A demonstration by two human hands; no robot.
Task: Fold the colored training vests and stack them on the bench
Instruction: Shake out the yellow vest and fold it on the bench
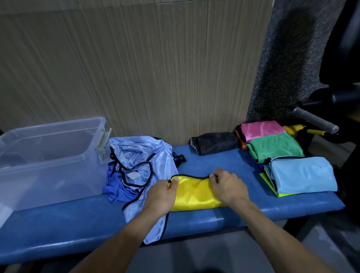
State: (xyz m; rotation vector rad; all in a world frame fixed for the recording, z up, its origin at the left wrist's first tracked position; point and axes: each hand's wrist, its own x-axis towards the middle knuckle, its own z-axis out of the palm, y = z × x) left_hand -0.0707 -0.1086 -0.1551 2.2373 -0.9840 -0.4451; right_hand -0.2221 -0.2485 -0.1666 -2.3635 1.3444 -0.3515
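A folded yellow vest (195, 194) with black trim lies in the middle of the blue padded bench (209, 219). My left hand (162, 196) pinches its far left corner, and my right hand (226, 187) pinches its far right corner. To the left, a crumpled light blue vest (143, 158) lies over a darker blue one (117, 190). On the right sit folded vests: pink (261, 129), green (275, 147) and light blue (302, 175), the last on a lime piece (268, 183).
A clear plastic bin (46, 160) stands on the bench's left end. A dark folded bag (215, 143) lies against the wooden wall panel. Black exercise gear with a grey-gripped bar (316, 120) and yellow handles stands at the right.
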